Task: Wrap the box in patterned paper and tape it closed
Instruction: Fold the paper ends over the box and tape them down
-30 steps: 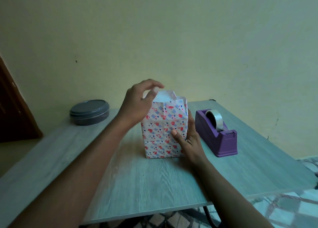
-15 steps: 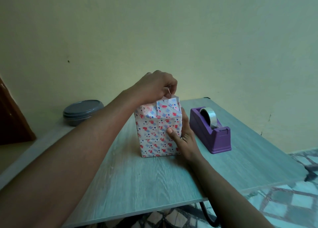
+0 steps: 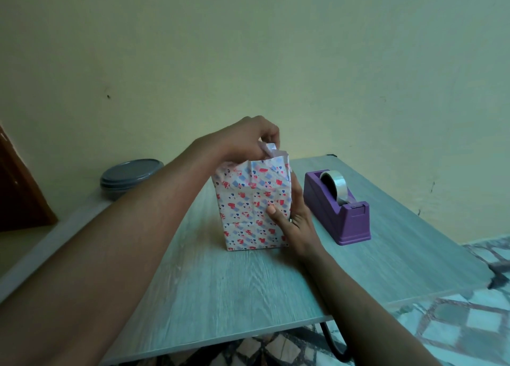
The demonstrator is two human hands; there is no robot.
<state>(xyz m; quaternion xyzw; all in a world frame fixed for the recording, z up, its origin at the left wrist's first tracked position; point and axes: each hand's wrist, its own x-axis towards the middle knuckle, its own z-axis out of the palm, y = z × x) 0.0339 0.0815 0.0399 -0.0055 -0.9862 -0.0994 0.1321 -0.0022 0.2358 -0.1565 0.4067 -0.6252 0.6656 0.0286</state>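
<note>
A box wrapped in white paper with red and blue hearts (image 3: 248,211) stands upright in the middle of the wooden table (image 3: 220,291). Its top paper edges stick up, loose and crumpled. My left hand (image 3: 245,137) is above the box, fingers pinched on the top paper flap. My right hand (image 3: 294,219) presses flat against the box's right side, thumb on the front face. A purple tape dispenser (image 3: 338,208) with a clear tape roll stands just right of the box.
A round grey lidded container (image 3: 129,176) sits at the table's back left. A plain yellow wall rises behind the table. A dark wooden door is at the far left, and a patterned cloth (image 3: 455,318) lies at the lower right.
My left hand went from hovering open over the box top to pinching the top paper flap and pulling it up. My right hand stayed on the box's side.
</note>
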